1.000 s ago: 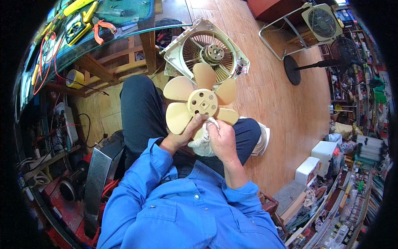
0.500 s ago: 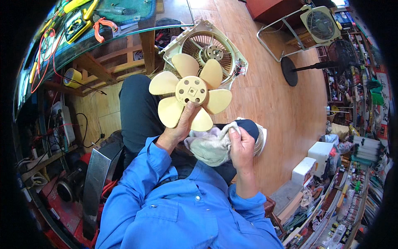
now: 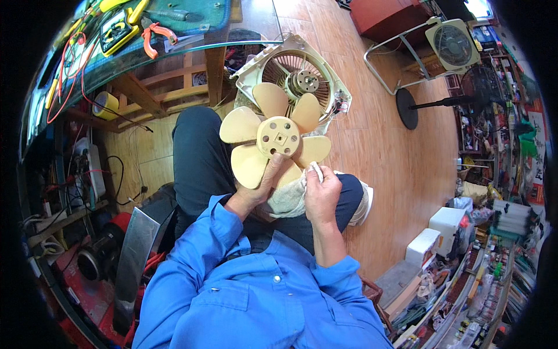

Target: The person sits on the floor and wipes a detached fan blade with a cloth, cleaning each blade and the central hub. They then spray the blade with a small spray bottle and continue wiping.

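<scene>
Right hand (image 3: 323, 198) is pinching a bunched cloth (image 3: 288, 202) overlapping the lower edge of the fan blade (image 3: 279, 138); left hand (image 3: 264, 181) is clamping the blade, thumb in front, holding it off the floor (image 3: 395, 151). Extent of any wiping: cannot tell. Done: blade is sitting off the motor (image 3: 301, 82), which is showing uncovered inside its housing (image 3: 332, 75), near the table's (image 3: 256, 23) near right corner.

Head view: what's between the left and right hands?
The head view shows a pale cloth and a fan blade between the left hand and right hand; the right grips the cloth.
</scene>
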Motion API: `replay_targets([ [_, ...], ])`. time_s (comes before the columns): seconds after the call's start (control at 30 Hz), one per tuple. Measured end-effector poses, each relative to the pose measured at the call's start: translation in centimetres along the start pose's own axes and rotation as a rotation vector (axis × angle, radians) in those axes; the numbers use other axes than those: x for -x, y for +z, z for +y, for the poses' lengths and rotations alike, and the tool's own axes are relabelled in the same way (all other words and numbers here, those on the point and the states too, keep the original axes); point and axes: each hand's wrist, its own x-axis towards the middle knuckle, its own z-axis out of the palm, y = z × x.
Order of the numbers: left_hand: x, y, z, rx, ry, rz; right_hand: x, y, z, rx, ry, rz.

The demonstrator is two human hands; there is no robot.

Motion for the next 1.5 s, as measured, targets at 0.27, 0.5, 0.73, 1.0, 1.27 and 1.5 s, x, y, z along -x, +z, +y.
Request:
replay_targets([
  [0.27, -0.2, 0.4, 0.3, 0.01, 0.041, 0.106, -0.9, -2.4, 0.3, -0.346, 0.045, 0.314],
  [0.5, 0.7, 1.6, 1.1, 0.344, -0.066, -0.087, 1.1, 0.4, -4.4, 0.468, -0.613, -0.184],
  [0.73, 1.0, 2.7, 1.9, 0.467, -0.216, -0.069, 1.1, 2.4, 0.3, 0.413, -0.552, -0.002],
  [1.0, 0.5, 2.2, 2.0, 0.414, -0.281, -0.139, -2.4, -2.7, 0.6, 0.181, -0.154, 0.307],
  [1.27, 0.8, 2.2, 4.8, -0.029, -0.366, -0.236, -3.1, -0.5, -4.0, 0.532, -0.678, -0.162],
  [1.5, 0.6, 1.0, 2.0, -0.141, -0.258, -0.363, -5.9, 1.2, -2.3, 0.462, -0.537, -0.148],
])
